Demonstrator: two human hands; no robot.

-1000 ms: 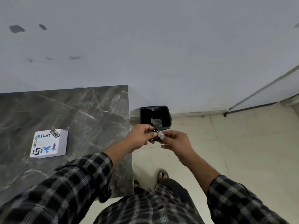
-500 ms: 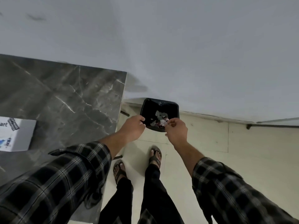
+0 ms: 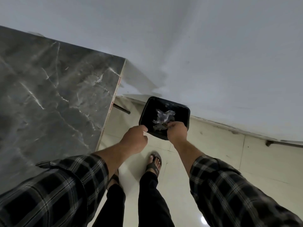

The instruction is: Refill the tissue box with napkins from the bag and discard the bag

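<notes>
Open bin [image 3: 144, 118] mouth; table [image 3: 57, 95] edge left, wall [image 3: 213, 63] behind.

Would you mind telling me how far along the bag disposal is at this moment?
Nearly finished, it seems. The right hand is over the black bin, fingertips pinched at crumpled clear plastic that looks like the bag, though blur hides whether the grip has let go. The left hand hangs loosely curled beside the bin, holding nothing. The tissue box is out of view, so the refill cannot be confirmed. Left: release the bag.
</notes>
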